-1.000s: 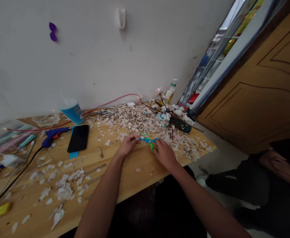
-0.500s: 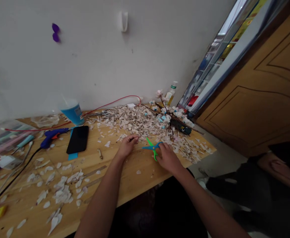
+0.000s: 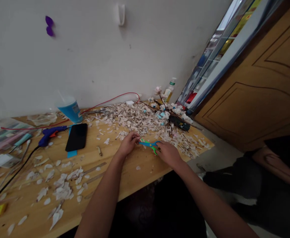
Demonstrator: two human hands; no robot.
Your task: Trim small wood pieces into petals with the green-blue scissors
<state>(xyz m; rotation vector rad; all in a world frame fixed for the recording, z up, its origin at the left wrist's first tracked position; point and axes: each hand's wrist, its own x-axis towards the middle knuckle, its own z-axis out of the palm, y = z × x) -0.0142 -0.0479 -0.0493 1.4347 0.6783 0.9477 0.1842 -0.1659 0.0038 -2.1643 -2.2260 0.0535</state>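
My right hand (image 3: 169,153) grips blue and green scissors (image 3: 149,144) by their handles, low over the front of the table. The blades point left and lie close together, their tips at the fingers of my left hand (image 3: 129,144). That hand is closed in a pinch; whatever small thing it holds is too small and hidden to name. Just beyond both hands spreads a heap of pale dried petals (image 3: 128,116). Behind my right hand are branches with white and light blue flowers (image 3: 161,115).
To the left lie a black phone (image 3: 76,137), a blue glue gun (image 3: 48,135) with its cord, and a blue cup (image 3: 71,110). Loose petals (image 3: 63,191) dot the wooden table (image 3: 125,180). A bottle (image 3: 170,90) stands at the back; a person in dark clothes (image 3: 281,185) sits at right.
The scissor blades have gone from wide apart to nearly together, and their tips have moved to my left fingers. The hands are closer together. The view has shifted slightly.
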